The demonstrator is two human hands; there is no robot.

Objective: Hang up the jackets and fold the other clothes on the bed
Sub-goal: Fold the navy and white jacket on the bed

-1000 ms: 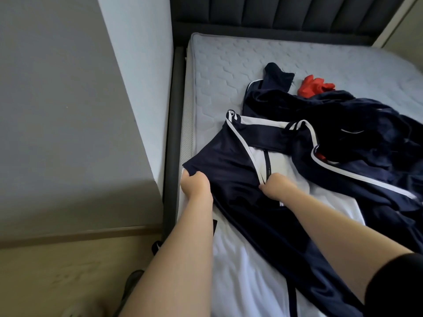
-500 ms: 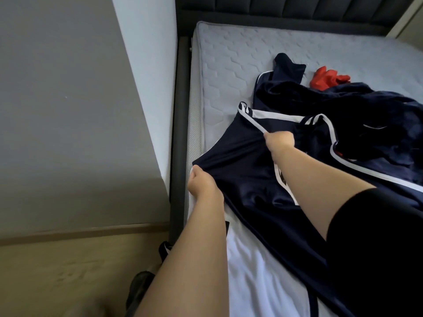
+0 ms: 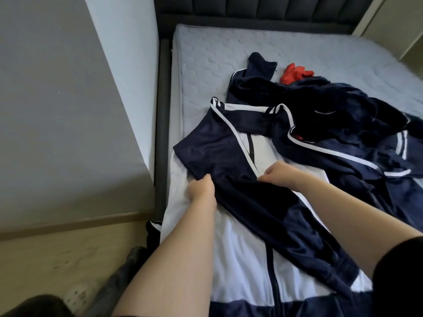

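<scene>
Left hand (image 3: 201, 191) and right hand (image 3: 283, 177) fingers (image 3: 270, 171) pinch the jacket (image 3: 229, 156); dark heap (image 3: 343, 115), perhaps jackets, crowds alongside.

Bare mattress (image 3: 229, 53) lies open beyond the jacket (image 3: 240, 248), up to the headboard (image 3: 251, 8). On the right a heap of navy clothes (image 3: 343, 115) and a red garment (image 3: 295, 73) block the way; on the left the wall (image 3: 123, 76) stands just beside the bed rail (image 3: 163, 110).

Grey quilted mattress (image 3: 217, 56): navy-white jacket (image 3: 240, 248) spread at near edge, dark navy heap (image 3: 332, 106) beside, red garment (image 3: 295, 73) behind.
</scene>
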